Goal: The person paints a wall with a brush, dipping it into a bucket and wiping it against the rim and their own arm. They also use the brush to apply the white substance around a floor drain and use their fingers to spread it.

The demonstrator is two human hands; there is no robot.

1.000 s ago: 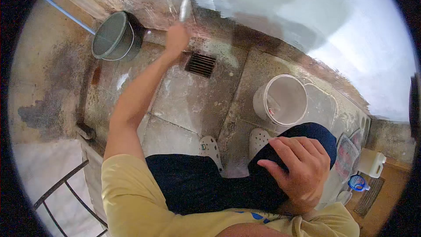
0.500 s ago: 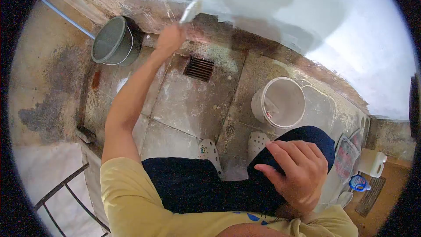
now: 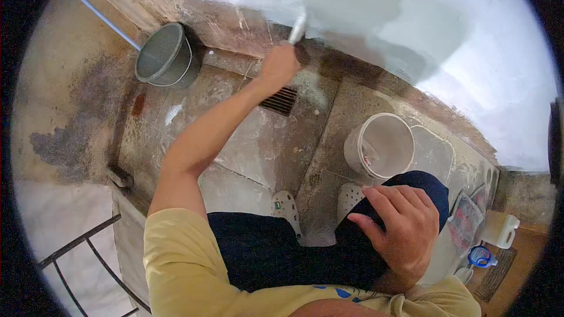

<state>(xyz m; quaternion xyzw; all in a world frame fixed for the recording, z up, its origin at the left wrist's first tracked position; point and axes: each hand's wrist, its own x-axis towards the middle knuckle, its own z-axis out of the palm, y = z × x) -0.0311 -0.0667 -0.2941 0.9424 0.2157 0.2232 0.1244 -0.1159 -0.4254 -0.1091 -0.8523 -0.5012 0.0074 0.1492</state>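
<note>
My left hand (image 3: pixel 279 69) is closed around a white brush-like tool (image 3: pixel 298 28), its tip against the lower edge of the white-painted part of the wall (image 3: pixel 376 6). The tool is slightly blurred, so its exact kind is unclear. Resting on my knee, my right hand (image 3: pixel 402 226) has its fingers bent and close together with the thumb apart, and nothing shows in it. Just beyond that knee stands a white bucket (image 3: pixel 354 149) with pale residue and a small scrap inside. A floor drain grate (image 3: pixel 281 101) lies partly under my left wrist.
A dark bucket (image 3: pixel 182 70) with a wire handle stands at the back left, near a blue pipe (image 3: pixel 103 16). A white jug (image 3: pixel 499 229), a blue-rimmed item (image 3: pixel 482 256) and a plastic bag (image 3: pixel 466 218) are at the right. Black metal bars (image 3: pixel 82 238) cross the lower left.
My left hand has moved right along the wall base with the tool. My right hand stays on the knee. The view has shifted slightly.
</note>
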